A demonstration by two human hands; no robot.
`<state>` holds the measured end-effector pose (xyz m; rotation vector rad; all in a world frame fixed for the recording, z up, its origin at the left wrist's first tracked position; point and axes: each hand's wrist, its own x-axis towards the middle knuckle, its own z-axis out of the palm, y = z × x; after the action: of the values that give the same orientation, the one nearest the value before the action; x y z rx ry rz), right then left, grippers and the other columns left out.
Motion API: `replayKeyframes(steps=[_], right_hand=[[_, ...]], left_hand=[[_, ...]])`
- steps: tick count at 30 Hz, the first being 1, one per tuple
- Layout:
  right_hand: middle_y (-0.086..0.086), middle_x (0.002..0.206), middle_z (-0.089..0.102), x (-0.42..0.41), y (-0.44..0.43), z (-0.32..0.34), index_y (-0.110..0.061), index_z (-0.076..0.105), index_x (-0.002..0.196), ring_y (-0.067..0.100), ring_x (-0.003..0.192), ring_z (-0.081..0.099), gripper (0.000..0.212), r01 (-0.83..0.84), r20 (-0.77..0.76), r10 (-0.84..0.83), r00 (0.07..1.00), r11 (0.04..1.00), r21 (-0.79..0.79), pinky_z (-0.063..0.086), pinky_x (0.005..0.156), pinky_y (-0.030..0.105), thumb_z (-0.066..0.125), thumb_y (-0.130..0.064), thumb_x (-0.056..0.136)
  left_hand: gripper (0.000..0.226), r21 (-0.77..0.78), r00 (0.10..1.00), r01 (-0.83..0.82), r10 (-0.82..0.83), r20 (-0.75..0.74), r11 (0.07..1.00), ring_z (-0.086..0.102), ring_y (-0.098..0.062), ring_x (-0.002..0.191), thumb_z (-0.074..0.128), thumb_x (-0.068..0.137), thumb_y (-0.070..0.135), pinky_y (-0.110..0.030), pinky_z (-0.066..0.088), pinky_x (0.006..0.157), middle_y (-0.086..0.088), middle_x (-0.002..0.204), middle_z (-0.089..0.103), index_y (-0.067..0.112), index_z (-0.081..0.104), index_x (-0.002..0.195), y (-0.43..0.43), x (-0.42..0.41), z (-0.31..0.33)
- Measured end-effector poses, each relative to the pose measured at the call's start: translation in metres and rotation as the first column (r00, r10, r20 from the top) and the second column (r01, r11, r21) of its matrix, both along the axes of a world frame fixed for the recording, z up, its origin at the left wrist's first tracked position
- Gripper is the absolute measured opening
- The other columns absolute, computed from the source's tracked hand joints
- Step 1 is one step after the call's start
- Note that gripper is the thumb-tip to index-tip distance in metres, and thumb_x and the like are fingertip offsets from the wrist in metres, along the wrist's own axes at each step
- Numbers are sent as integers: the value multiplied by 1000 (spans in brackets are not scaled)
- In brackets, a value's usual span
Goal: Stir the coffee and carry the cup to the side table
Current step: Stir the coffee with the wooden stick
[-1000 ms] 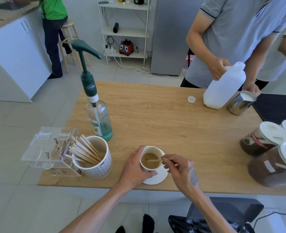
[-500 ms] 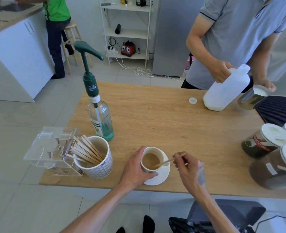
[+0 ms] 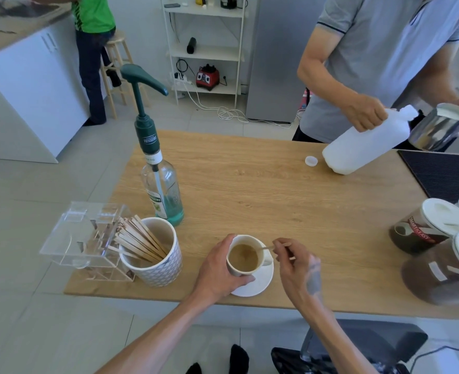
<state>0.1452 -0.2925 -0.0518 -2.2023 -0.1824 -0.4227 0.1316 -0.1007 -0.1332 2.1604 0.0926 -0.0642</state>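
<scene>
- Cup (image 3: 245, 257): white, filled with coffee, standing on a white saucer (image 3: 260, 285) near the front edge of the wooden table (image 3: 263, 190).
- Left hand (image 3: 218, 271): wrapped around the cup's left side, thumb and fingers touching the wall.
- Right hand (image 3: 297, 268): fingertips pinched on a wooden stir stick (image 3: 270, 247); the stick's far end rests at the cup's right rim.
- Left of the cup: patterned mug (image 3: 158, 263) of stir sticks, then a clear acrylic box (image 3: 82, 236) overhanging the table's left edge.
- Syrup pump bottle (image 3: 162, 184) stands behind the mug.
- Open tabletop lies beyond the cup; coffee jars (image 3: 433, 230) occupy the right side.
- A person in a grey shirt holds a white jug (image 3: 363, 147) at the far edge.
</scene>
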Motion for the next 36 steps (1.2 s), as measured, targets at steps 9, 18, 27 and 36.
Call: replayKeyframes(steps=[9,18,27,36], right_hand=[[-4,69,72,2,-11,-2,-10,73,84,10,58,68,12,62,-78,-58,995,997,41,57,51,40,65,-12,93],[-5,69,73,0,-11,-2,-11,74,85,8,63,69,11,51,-148,-33,988,992,116,59,54,40,66,-11,92],[-2,70,75,0,-11,-5,-11,75,83,10,60,69,12,89,-164,-67,984,987,136,59,55,43,67,-12,92],[-8,69,72,-3,-11,-4,-8,75,84,-1,62,69,11,55,-164,-34,986,990,127,57,53,35,68,-11,91]], left_hand=[[109,21,1000,4,-4,2,1000,58,-14,131,92,56,61,-43,53,107,12,144,60,35,43,149,-1,-1,2],[106,21,1000,9,-9,0,1000,59,-13,129,92,56,59,-42,54,106,13,140,61,34,44,147,-1,0,2],[105,21,1000,15,-15,9,1000,59,-12,129,92,56,59,-41,53,106,14,140,61,34,45,147,-1,-1,2],[110,16,1000,16,-16,1,1000,57,-13,131,91,56,60,-41,52,108,12,143,59,33,41,151,0,-2,4]])
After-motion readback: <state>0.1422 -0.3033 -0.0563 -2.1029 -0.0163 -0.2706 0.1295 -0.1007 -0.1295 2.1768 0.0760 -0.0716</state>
